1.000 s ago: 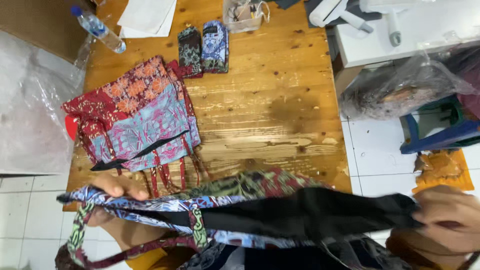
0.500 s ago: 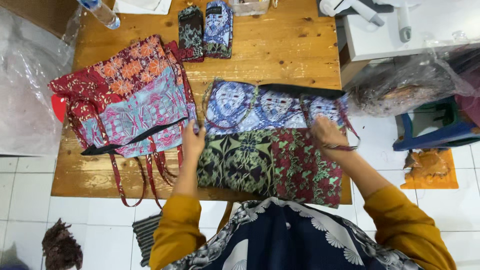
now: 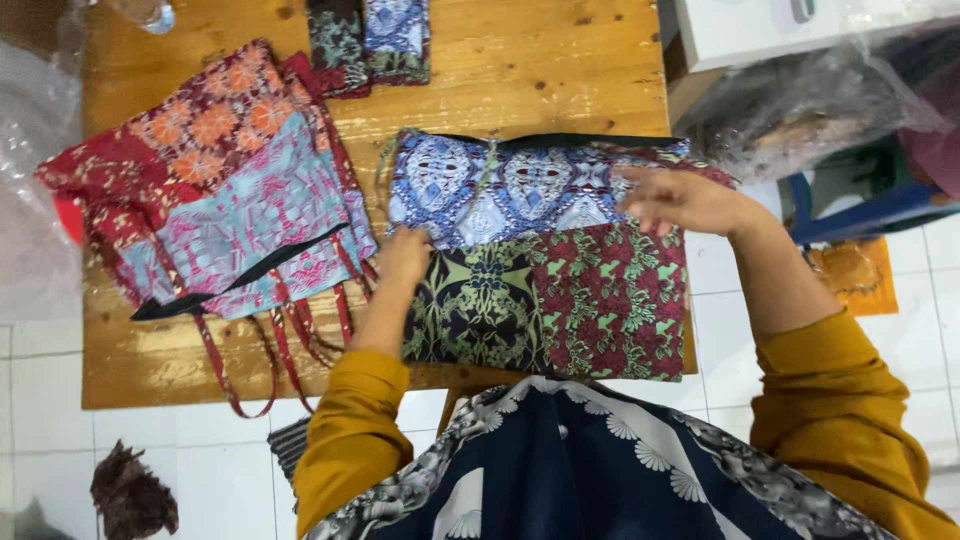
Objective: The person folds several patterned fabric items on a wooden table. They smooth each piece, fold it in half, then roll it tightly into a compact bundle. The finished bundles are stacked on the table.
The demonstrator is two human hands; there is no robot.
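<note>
Both hands (image 3: 405, 255) (image 3: 680, 198) flat on patchwork bag (image 3: 540, 260); fingertips blurred.

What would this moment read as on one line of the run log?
left hand: flat on patchwork tote bag | right hand: on bag's right side | bag: flat on wooden table | bag stack: left

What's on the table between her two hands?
In the head view, only the blue-patterned upper panel of the flat patchwork fabric bag spans between left hand and right hand.
</note>
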